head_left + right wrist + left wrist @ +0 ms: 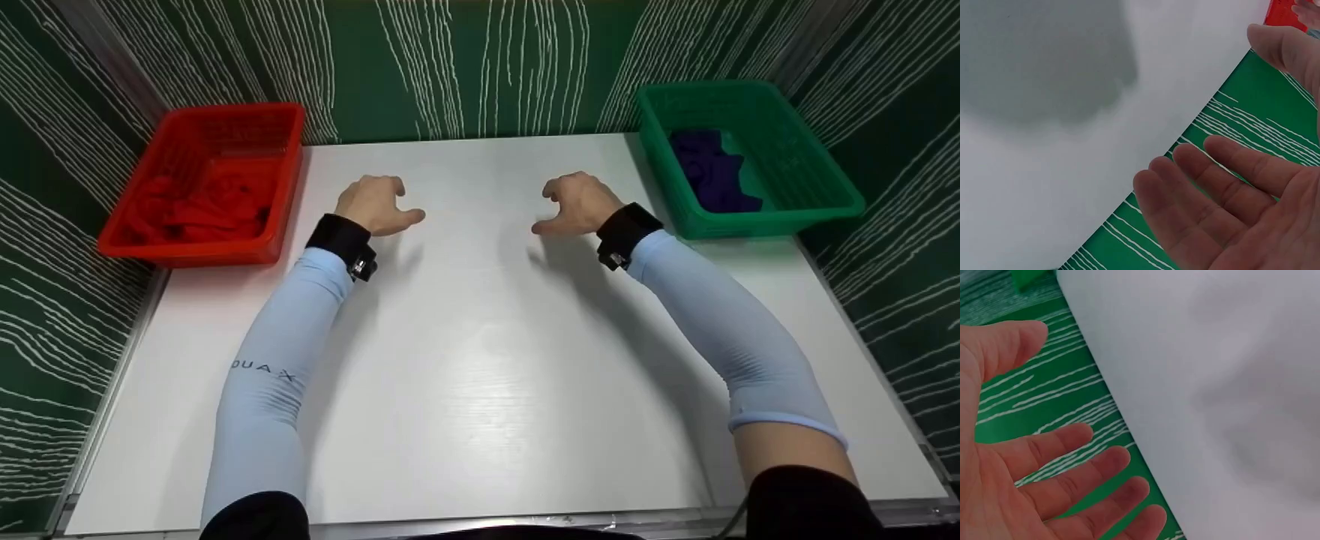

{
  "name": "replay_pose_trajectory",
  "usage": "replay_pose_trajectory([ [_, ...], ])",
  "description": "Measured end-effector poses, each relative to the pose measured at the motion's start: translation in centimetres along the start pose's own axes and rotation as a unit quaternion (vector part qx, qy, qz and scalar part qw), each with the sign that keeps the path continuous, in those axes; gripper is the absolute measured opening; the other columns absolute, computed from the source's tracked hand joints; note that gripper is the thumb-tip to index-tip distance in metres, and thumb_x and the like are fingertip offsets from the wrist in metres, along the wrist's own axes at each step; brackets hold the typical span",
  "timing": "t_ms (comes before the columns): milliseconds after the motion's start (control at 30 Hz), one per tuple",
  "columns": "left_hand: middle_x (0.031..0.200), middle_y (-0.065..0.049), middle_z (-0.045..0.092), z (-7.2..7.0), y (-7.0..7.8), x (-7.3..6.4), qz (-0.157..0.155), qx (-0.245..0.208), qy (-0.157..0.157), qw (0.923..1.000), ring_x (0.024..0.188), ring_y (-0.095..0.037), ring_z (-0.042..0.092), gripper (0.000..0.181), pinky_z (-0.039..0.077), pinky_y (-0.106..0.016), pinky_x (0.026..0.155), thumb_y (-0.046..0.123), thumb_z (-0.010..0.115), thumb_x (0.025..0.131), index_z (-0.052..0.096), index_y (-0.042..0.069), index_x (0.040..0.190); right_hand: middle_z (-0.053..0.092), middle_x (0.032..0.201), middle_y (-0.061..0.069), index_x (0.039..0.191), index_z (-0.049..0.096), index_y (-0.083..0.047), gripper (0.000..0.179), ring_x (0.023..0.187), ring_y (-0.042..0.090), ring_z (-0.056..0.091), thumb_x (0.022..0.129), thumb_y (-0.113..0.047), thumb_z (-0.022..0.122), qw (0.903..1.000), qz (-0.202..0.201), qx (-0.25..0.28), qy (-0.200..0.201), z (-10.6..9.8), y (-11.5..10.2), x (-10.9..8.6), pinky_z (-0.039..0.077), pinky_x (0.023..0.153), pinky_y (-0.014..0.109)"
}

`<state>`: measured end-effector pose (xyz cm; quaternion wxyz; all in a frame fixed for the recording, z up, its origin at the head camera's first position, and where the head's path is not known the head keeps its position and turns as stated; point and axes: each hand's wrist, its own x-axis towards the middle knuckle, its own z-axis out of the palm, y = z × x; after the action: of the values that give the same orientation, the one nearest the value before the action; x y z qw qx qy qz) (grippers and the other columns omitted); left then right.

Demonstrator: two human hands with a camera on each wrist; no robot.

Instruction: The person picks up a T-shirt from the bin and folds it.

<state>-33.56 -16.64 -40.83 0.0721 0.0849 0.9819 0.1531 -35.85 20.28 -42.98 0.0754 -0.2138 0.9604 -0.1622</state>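
Note:
My left hand is held over the white table, with nothing in its grasp. Its thumb and fingers are spread apart in the left wrist view. Across from it, my right hand also hovers above the tabletop, holding nothing, its fingers relaxed and the thumb well away from them. A red basket with red cloth inside stands to the left of the left hand. Right of the right hand is a green basket containing dark purple cloth.
Green walls with white wavy lines enclose the table at the back and both sides. A metal frame edge runs along the front, where a thin cable lies near the right arm.

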Motion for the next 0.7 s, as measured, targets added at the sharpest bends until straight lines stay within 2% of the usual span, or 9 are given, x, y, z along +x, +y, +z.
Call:
replay_pose_trajectory([
  [167, 0.151, -0.024, 0.071, -1.7, -1.2, -0.7, -0.005, -0.008, -0.013, 0.9999, 0.131, -0.043, 0.065, 0.062, 0.056, -0.060, 0.118, 0.043, 0.070, 0.103, 0.067, 0.003, 0.150, 0.077, 0.133, 0.031, 0.137, 0.072, 0.009, 0.064, 0.126, 0.049, 0.072, 0.092, -0.034, 0.087, 0.9999, -0.015, 0.001, 0.003, -0.1, -0.3, -0.1, 0.059, 0.110, 0.061],
  [333, 0.146, -0.024, 0.074, -2.7, -2.7, -1.0, -0.004, -0.020, -0.018, 0.9996, 0.131, -0.043, 0.065, 0.057, 0.056, -0.060, 0.117, 0.036, 0.072, 0.102, 0.068, 0.003, 0.148, 0.079, 0.127, 0.030, 0.132, 0.075, 0.008, 0.057, 0.119, 0.046, 0.074, 0.091, -0.029, 0.086, 0.9996, -0.028, -0.001, 0.005, -0.1, -0.4, 0.0, 0.060, 0.107, 0.060],
  [500, 0.150, -0.024, 0.072, -4.5, -4.1, -1.5, -0.028, -0.036, -0.019, 0.9988, 0.135, -0.044, 0.065, 0.055, 0.059, -0.060, 0.115, 0.032, 0.071, 0.104, 0.067, 0.005, 0.152, 0.080, 0.125, 0.030, 0.129, 0.076, 0.008, 0.052, 0.116, 0.045, 0.075, 0.090, -0.026, 0.086, 0.9992, -0.039, -0.003, 0.007, 0.1, -0.4, 0.3, 0.060, 0.106, 0.060],
  [700, 0.155, -0.026, 0.068, -7.5, -6.5, -2.1, -0.066, -0.047, 0.005, 0.9967, 0.136, -0.047, 0.062, 0.056, 0.055, -0.064, 0.119, 0.031, 0.068, 0.107, 0.062, 0.006, 0.157, 0.080, 0.124, 0.030, 0.127, 0.077, 0.008, 0.050, 0.117, 0.046, 0.074, 0.090, -0.024, 0.086, 0.9990, -0.044, -0.003, 0.003, 0.2, -0.4, 0.0, 0.060, 0.106, 0.061],
])
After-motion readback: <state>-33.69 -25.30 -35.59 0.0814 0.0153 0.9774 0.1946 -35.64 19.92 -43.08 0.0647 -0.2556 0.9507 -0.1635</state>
